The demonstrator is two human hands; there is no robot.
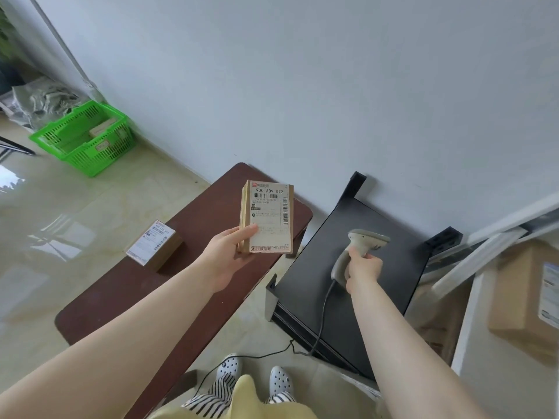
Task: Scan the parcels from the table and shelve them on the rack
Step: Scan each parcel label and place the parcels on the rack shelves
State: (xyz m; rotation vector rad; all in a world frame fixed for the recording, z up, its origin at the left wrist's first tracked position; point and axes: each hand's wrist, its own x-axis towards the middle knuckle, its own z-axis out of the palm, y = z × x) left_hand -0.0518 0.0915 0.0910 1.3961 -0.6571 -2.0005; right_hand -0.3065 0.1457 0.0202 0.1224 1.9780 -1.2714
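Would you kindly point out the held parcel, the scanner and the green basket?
held parcel (267, 217): head view, on its shipping label.
scanner (367, 239): head view, on its head.
green basket (99, 152): head view, on its near wall.

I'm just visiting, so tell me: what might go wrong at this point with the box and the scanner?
1. The left hand holds the parcel only by its lower end, so it might slip.
2. The scanner in the right hand points away from the parcel's label, so a scan may miss.
3. The scanner cable trails across the floor near the feet; it might snag or trip.
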